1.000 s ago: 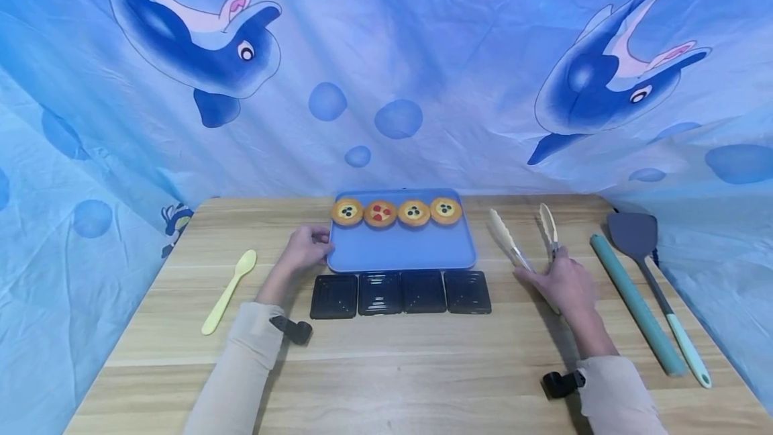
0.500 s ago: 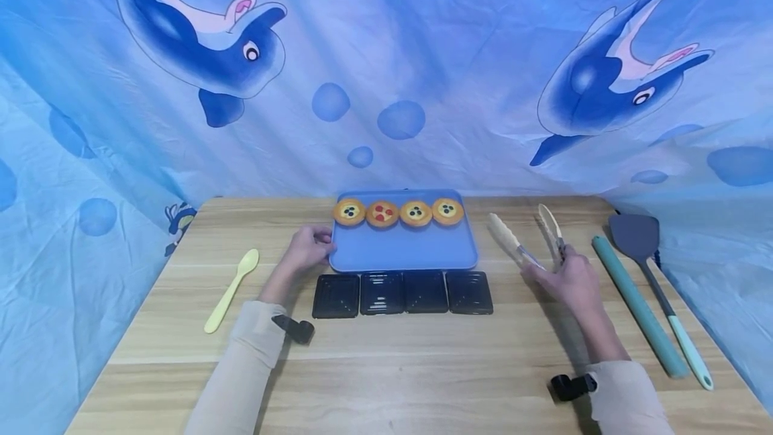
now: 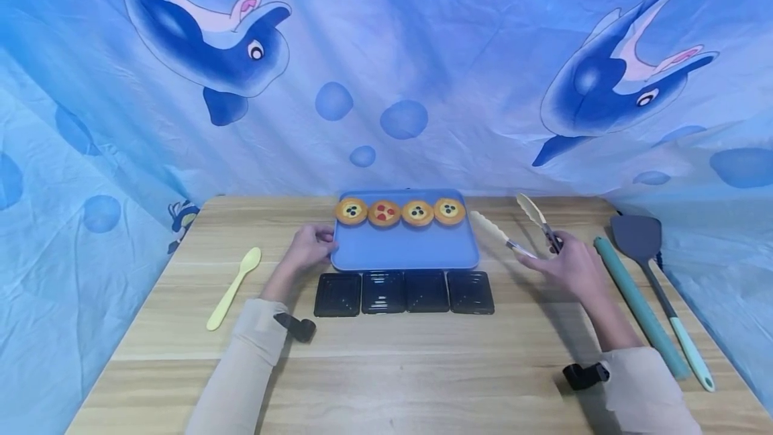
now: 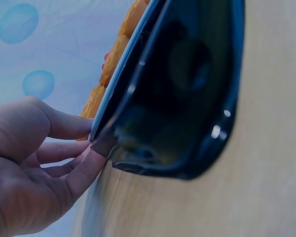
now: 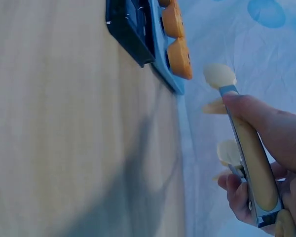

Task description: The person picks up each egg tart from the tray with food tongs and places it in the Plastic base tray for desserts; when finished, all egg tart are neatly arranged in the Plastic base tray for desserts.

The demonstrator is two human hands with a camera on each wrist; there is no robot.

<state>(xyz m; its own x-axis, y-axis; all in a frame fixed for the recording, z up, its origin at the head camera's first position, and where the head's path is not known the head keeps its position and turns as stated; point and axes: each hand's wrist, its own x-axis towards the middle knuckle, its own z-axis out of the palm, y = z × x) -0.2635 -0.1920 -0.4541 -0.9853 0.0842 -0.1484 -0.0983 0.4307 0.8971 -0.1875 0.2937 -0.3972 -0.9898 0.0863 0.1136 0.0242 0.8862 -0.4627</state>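
My left hand [image 3: 309, 247] pinches the left edge of a blue tray [image 3: 404, 250], thumb on top and fingers below, as the left wrist view shows. Along the tray's far side sit several small tarts [image 3: 384, 213], one with red topping, the others with dark berries. My right hand [image 3: 570, 264] grips a pair of tongs [image 5: 251, 158] with cream tips and handle. The tongs' arms stand spread with nothing between them, pointing toward the tray's right end. Their shadow on the table lies apart from them in the right wrist view.
Several black square boxes [image 3: 384, 292] line the tray's near edge. At the left lies a pale yellow spoon [image 3: 234, 288]. A teal rolling pin [image 3: 640, 307] and a grey spatula [image 3: 637, 233] lie at the right. A blue dolphin curtain [image 3: 459, 72] hangs behind the wooden table [image 3: 423, 374].
My right hand has raised the tongs from the table and swung their tips left, nearer the tray. My left hand keeps its hold on the tray edge.
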